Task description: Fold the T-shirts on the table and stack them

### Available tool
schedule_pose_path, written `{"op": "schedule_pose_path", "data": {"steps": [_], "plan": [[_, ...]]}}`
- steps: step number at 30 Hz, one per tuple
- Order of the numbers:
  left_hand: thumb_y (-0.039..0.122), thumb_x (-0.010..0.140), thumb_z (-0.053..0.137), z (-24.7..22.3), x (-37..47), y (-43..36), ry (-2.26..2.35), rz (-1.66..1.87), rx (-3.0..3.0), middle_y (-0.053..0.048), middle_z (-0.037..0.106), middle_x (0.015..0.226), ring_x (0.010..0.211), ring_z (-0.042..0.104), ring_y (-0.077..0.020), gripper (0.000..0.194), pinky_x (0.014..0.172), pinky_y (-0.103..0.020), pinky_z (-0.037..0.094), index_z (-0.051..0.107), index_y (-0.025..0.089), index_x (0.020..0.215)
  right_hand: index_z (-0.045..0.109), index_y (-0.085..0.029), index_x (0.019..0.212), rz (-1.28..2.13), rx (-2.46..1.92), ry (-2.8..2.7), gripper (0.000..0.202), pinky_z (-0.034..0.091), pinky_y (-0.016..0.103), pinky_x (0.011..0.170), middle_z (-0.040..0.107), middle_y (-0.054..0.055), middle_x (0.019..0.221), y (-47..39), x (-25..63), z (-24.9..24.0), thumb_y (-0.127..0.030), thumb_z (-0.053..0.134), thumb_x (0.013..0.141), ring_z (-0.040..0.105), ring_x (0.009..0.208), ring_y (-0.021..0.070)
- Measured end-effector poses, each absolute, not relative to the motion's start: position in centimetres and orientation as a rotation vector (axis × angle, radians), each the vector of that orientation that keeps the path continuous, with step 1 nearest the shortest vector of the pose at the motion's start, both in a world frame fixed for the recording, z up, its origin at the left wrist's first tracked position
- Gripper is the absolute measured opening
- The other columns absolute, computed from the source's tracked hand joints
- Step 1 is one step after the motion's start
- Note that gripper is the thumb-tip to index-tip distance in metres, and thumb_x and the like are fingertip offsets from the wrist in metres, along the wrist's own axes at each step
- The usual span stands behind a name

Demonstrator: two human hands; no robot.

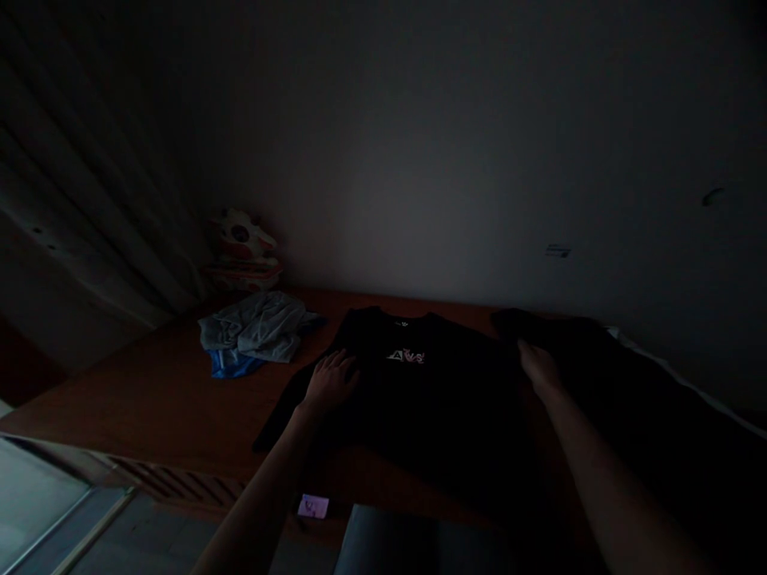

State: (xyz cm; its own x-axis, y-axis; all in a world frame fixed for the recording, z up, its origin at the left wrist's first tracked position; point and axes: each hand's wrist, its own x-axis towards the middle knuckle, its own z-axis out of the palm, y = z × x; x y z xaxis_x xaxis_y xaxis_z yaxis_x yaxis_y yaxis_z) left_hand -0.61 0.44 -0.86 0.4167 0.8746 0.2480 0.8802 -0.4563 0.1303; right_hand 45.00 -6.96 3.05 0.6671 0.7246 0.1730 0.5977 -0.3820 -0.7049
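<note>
A black long-sleeved shirt point(413, 391) with a small printed chest graphic lies spread on the brown wooden table point(156, 399), its neckline toward the wall. Flat on the shirt's left side rests my left hand point(331, 381), fingers extended and holding nothing. My right hand point(535, 363) is closed at the shirt's right sleeve; its fingertips fade into the dark cloth. Beyond that hand, a second dark garment point(605, 367) covers the right part of the table. Deep shadow hides the shirt's lower edge.
Grey and blue crumpled clothes point(255, 327) lie at the back left. Behind them, a cow-like toy point(243, 235) sits against the wall. A curtain point(96, 176) hangs at the left. Below the table's front edge shows a small bright card-like item point(312, 506).
</note>
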Motion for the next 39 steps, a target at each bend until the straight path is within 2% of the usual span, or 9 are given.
{"op": "schedule_pose_path", "data": {"steps": [4, 8, 12, 15, 17, 22, 24, 32, 39], "plan": [[0.043, 0.098, 0.046, -0.8, -0.6, 0.4, -1.585, -0.449, -2.627, -0.013, 0.056, 0.150, 0.140, 0.051, -0.0308, 0.048, 0.118, -0.047, 0.038, 0.062, 0.020, 0.137, 0.071, -0.023, 0.122, 0.457, -1.732, -1.494, 0.051, 0.054, 0.033, 0.095, 0.075, 0.010, 0.118, -8.2, 39.2, 4.9, -0.057, 0.043, 0.098, 0.070, 0.110, 0.0236], [0.041, 0.098, 0.045, -1.1, -0.6, 0.3, -1.592, -0.429, -2.623, -0.013, 0.054, 0.152, 0.143, 0.048, -0.0302, 0.048, 0.119, -0.049, 0.035, 0.060, 0.022, 0.140, 0.069, -0.023, 0.123, 0.112, -1.758, -1.760, 0.042, 0.048, 0.043, 0.105, 0.069, 0.011, 0.126, -11.4, 36.0, 3.0, -0.049, 0.058, 0.091, 0.065, 0.118, 0.0273], [0.038, 0.098, 0.044, -0.7, -0.7, -0.1, -1.618, -0.298, -2.598, -0.014, 0.048, 0.156, 0.146, 0.043, -0.0309, 0.049, 0.120, -0.052, 0.032, 0.055, 0.021, 0.143, 0.066, -0.017, 0.126, -0.055, -1.904, -1.769, 0.043, 0.046, 0.050, 0.107, 0.063, 0.017, 0.136, -13.4, 36.2, -0.8, -0.042, 0.055, 0.093, 0.061, 0.125, 0.0319], [0.039, 0.096, 0.046, 0.8, 0.6, 0.2, -1.670, -0.165, -2.571, -0.017, 0.057, 0.148, 0.137, 0.052, -0.0366, 0.046, 0.114, -0.059, 0.036, 0.059, 0.019, 0.136, 0.063, -0.017, 0.130, -0.071, -1.907, -1.745, 0.046, 0.046, 0.048, 0.108, 0.062, 0.015, 0.138, -13.9, 36.8, -2.2, -0.043, 0.054, 0.093, 0.060, 0.126, 0.0301], [0.039, 0.096, 0.046, 2.1, 3.0, 0.8, -1.682, -0.181, -2.581, -0.018, 0.064, 0.137, 0.126, 0.060, -0.0382, 0.044, 0.106, -0.059, 0.043, 0.062, 0.016, 0.129, 0.060, -0.016, 0.133, -0.099, -1.874, -1.722, 0.048, 0.047, 0.046, 0.107, 0.062, 0.015, 0.138, -14.0, 37.0, -2.3, -0.040, 0.056, 0.091, 0.060, 0.126, 0.0293], [0.036, 0.098, 0.046, 3.7, 13.0, 2.9, -1.483, -0.484, -2.880, -0.012, 0.065, 0.136, 0.123, 0.062, -0.0260, 0.039, 0.104, -0.037, 0.047, 0.059, 0.019, 0.131, 0.069, -0.021, 0.117, -0.140, -1.813, -1.668, 0.033, 0.052, 0.043, 0.098, 0.067, 0.011, 0.121, -13.9, 37.3, -2.0, -0.028, 0.056, 0.087, 0.066, 0.112, 0.0269], [0.038, 0.099, 0.045, 3.4, 17.0, 4.0, -1.522, -0.498, -2.892, -0.013, 0.067, 0.132, 0.121, 0.064, -0.0249, 0.041, 0.102, -0.034, 0.048, 0.059, 0.018, 0.132, 0.071, -0.024, 0.111, -0.146, -1.819, -1.633, 0.028, 0.054, 0.042, 0.093, 0.068, 0.009, 0.115, -14.0, 37.3, -2.0, -0.027, 0.057, 0.087, 0.067, 0.106, 0.0256], [0.046, 0.097, 0.043, 2.4, 27.3, 8.5, -1.727, -0.384, -2.838, -0.022, 0.070, 0.121, 0.115, 0.067, -0.0344, 0.048, 0.094, -0.042, 0.053, 0.071, 0.010, 0.115, 0.073, -0.026, 0.104, -0.083, -1.869, -1.585, 0.026, 0.055, 0.040, 0.090, 0.069, 0.007, 0.111, -14.0, 37.3, -1.6, -0.019, 0.061, 0.083, 0.068, 0.102, 0.0253], [0.045, 0.098, 0.039, 0.2, 31.9, 9.0, -1.560, -0.396, -2.877, -0.021, 0.061, 0.139, 0.131, 0.055, -0.0367, 0.049, 0.105, -0.053, 0.045, 0.067, 0.014, 0.124, 0.073, -0.026, 0.102, -0.031, -1.856, -1.498, 0.033, 0.054, 0.040, 0.091, 0.070, 0.007, 0.108, -14.1, 37.3, -1.5, -0.011, 0.060, 0.075, 0.067, 0.103, 0.0262]]}}
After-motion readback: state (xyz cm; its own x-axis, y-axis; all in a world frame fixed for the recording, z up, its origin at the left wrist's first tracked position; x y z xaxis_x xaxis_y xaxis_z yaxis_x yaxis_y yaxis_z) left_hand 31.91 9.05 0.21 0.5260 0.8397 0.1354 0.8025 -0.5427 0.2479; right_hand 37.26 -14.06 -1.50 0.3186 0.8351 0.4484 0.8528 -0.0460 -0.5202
